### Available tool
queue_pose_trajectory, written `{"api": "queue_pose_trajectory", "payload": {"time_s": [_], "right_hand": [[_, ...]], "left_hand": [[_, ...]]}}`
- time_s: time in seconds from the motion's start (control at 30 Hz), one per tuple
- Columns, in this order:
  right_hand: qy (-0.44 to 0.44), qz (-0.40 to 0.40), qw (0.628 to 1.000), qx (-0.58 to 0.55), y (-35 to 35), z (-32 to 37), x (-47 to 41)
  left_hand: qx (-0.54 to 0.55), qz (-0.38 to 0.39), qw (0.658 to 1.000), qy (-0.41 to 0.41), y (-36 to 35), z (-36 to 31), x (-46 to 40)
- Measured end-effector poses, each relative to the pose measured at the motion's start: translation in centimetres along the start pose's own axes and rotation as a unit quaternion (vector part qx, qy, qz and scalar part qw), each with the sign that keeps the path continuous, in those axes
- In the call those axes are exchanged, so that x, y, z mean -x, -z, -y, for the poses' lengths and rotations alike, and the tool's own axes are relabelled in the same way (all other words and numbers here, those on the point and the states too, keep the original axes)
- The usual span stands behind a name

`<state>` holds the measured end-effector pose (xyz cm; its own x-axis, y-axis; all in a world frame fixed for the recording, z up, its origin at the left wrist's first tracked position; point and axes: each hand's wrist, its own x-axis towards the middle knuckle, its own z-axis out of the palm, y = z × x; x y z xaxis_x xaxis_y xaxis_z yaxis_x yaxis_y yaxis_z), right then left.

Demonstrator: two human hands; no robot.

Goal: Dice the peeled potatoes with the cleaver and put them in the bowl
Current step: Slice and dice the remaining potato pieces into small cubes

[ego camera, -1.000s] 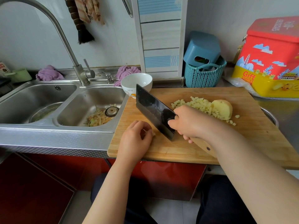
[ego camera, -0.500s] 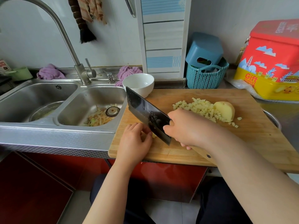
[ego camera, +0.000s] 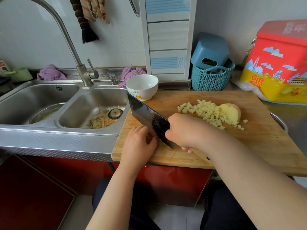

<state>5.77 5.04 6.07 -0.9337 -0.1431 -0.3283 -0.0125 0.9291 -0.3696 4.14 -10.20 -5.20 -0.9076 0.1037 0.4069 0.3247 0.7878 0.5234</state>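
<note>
- Two hands at the board's (ego camera: 191,97) lower-left edge: right hand (ego camera: 184,130) grips the cleaver (ego camera: 147,118), its tip risen since a second ago.
- Left hand (ego camera: 139,143), fingers curled, pins a mostly hidden piece.
- Dice (ego camera: 204,112) and half potato (ego camera: 230,113) wait right of centre; bowl (ego camera: 142,86), upper centre, empty.

One head-worn view looks forward and down, close over the cutting board (ego camera: 207,100) and sink (ego camera: 69,130).

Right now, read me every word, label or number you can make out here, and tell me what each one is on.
"Gift COOKIES": yellow band of the red cookie tin.
"LiFe": side of the white bowl, above a small drawing.
White lettering on the tin's lid: too blurred to read.
Small packet at the far left edge: print too small to read.
</note>
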Motion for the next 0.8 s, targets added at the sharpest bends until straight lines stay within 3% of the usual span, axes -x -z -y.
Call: {"api": "queue_pose_trajectory", "payload": {"time_s": [0.37, 0.47, 0.67, 0.8], "right_hand": [[-0.023, -0.069, 0.982, -0.174, 0.3, -3.8, 0.4], [-0.029, -0.076, 0.971, -0.225, 0.7, -4.4, 1.1], [-0.050, -0.106, 0.947, -0.299, 0.7, -5.4, 1.5], [-0.050, -0.114, 0.940, -0.317, 1.1, -6.2, 1.9]], "left_hand": [[0.026, 0.024, 0.999, -0.010, -0.2, -0.9, -0.4], [0.034, 0.021, 0.998, -0.049, -0.7, -1.8, -0.3], [-0.054, -0.011, 0.987, -0.153, -1.8, -2.6, 0.5], [-0.064, -0.044, 0.988, -0.130, -1.4, -2.7, 0.3]]}}
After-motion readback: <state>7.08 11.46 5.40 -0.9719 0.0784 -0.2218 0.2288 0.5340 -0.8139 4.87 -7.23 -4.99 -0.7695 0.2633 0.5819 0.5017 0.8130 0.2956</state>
